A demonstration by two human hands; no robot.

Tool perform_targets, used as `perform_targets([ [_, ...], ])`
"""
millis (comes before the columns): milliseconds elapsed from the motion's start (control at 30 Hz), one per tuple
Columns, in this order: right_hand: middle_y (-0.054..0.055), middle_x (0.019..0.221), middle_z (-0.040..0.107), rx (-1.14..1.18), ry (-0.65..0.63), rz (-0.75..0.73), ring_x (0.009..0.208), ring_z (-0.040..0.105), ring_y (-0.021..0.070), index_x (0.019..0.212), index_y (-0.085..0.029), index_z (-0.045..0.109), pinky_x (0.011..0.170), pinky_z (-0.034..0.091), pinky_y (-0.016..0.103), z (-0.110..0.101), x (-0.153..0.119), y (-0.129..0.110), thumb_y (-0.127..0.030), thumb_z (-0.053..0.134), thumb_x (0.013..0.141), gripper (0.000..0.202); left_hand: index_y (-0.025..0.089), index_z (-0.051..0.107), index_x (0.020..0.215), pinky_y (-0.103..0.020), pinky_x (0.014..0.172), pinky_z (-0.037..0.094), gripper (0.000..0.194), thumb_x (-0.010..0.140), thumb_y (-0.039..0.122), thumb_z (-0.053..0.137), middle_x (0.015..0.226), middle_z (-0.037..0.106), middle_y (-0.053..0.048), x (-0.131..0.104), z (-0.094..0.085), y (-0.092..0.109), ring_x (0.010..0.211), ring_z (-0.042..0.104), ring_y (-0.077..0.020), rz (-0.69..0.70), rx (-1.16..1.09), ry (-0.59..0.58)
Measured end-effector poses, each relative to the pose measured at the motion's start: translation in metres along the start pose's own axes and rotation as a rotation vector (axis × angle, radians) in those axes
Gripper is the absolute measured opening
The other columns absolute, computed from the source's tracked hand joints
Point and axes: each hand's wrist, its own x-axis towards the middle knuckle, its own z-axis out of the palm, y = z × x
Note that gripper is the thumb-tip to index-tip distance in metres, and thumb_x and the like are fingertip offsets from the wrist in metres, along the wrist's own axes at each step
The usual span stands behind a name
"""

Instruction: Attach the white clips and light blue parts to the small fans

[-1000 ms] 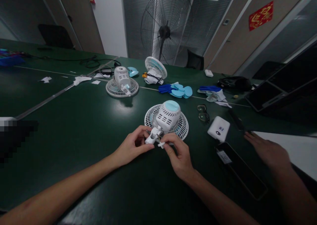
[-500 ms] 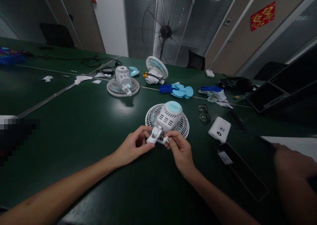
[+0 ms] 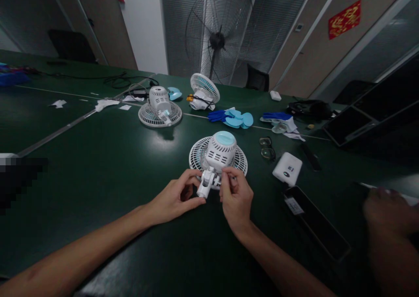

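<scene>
A small white fan (image 3: 221,151) with a light blue cap on its motor housing lies grille down on the dark green table. Its white clip joint (image 3: 206,182) points toward me. My left hand (image 3: 176,196) is closed around the left side of that joint, thumb near its lower end. On the joint's right side, my right hand (image 3: 236,196) pinches a small white knob (image 3: 216,181), which its fingers partly cover.
Behind are a second face-down fan (image 3: 159,107), a tilted fan (image 3: 204,92), blue blades (image 3: 240,119) and gloves (image 3: 278,118). To the right lie glasses (image 3: 267,148), a white device (image 3: 287,169), a black phone-like slab (image 3: 317,223) and another person's hand (image 3: 389,209).
My right hand has turned and its fingers now cover more of the knob. The joint sits slightly more upright in my left hand. The other person's hand at the right has shifted slightly.
</scene>
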Motion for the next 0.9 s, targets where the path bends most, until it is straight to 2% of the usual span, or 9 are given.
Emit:
perform_targets([
  [100,-0.003,0.072,0.061,0.067,0.065,0.073,0.052,0.059,0.0118,0.113,-0.024,0.063,0.042,0.046,0.021,0.002,0.001,-0.003,-0.029,0.057,0.104,0.012,0.027,0.038,0.148,-0.025,0.059,0.045,0.057,0.099,0.036,0.067,0.111,0.073,-0.003,-0.002,0.001,0.002,0.069,0.060,-0.0131,0.030,0.143,-0.001],
  [233,-0.007,0.064,0.055,0.077,0.055,0.107,0.046,0.055,0.0094,0.109,-0.024,0.060,0.040,0.042,0.019,0.002,0.003,-0.005,-0.027,0.058,0.101,0.008,0.028,0.040,0.152,-0.026,0.059,0.046,0.057,0.100,0.032,0.062,0.110,0.074,-0.004,-0.004,0.003,0.005,0.069,0.063,-0.0152,0.087,0.329,0.014],
  [433,-0.006,0.068,0.057,0.033,0.006,0.126,0.049,0.055,0.0093,0.105,-0.023,0.060,0.040,0.039,0.019,0.002,0.003,-0.002,-0.026,0.058,0.100,0.006,0.028,0.034,0.153,-0.024,0.057,0.047,0.060,0.100,0.031,0.062,0.115,0.074,-0.004,-0.002,0.003,0.003,0.067,0.063,-0.0130,0.061,0.291,0.053],
  [600,-0.001,0.078,0.064,0.056,-0.056,0.073,0.061,0.063,0.0123,0.107,-0.023,0.061,0.048,0.048,0.021,-0.002,-0.004,-0.001,-0.023,0.058,0.101,0.007,0.026,0.034,0.152,-0.023,0.056,0.047,0.060,0.099,0.029,0.062,0.115,0.074,-0.005,-0.003,0.002,0.002,0.067,0.063,-0.0129,0.069,0.253,0.052],
  [700,0.003,0.091,0.068,0.039,-0.114,-0.049,0.075,0.068,0.0162,0.109,-0.024,0.063,0.058,0.057,0.026,-0.006,-0.005,-0.006,-0.019,0.059,0.100,0.011,0.026,0.035,0.153,-0.023,0.056,0.047,0.060,0.099,0.029,0.062,0.113,0.073,-0.005,-0.004,0.001,0.000,0.067,0.063,-0.0129,0.060,0.238,0.071],
  [800,0.007,0.105,0.067,-0.021,-0.113,-0.152,0.094,0.069,0.0209,0.108,-0.024,0.067,0.067,0.061,0.030,-0.009,-0.003,-0.012,-0.015,0.062,0.097,0.015,0.028,0.036,0.153,-0.023,0.057,0.048,0.060,0.099,0.030,0.062,0.111,0.072,-0.004,-0.005,0.000,-0.002,0.068,0.063,-0.0128,0.044,0.217,0.077],
  [900,0.007,0.107,0.069,-0.003,-0.118,-0.146,0.098,0.069,0.0216,0.108,-0.025,0.069,0.066,0.063,0.030,-0.009,-0.001,-0.014,-0.016,0.062,0.098,0.015,0.028,0.042,0.151,-0.023,0.057,0.049,0.056,0.099,0.030,0.064,0.108,0.070,-0.003,-0.005,-0.001,-0.001,0.070,0.062,-0.0128,0.040,0.182,0.098],
])
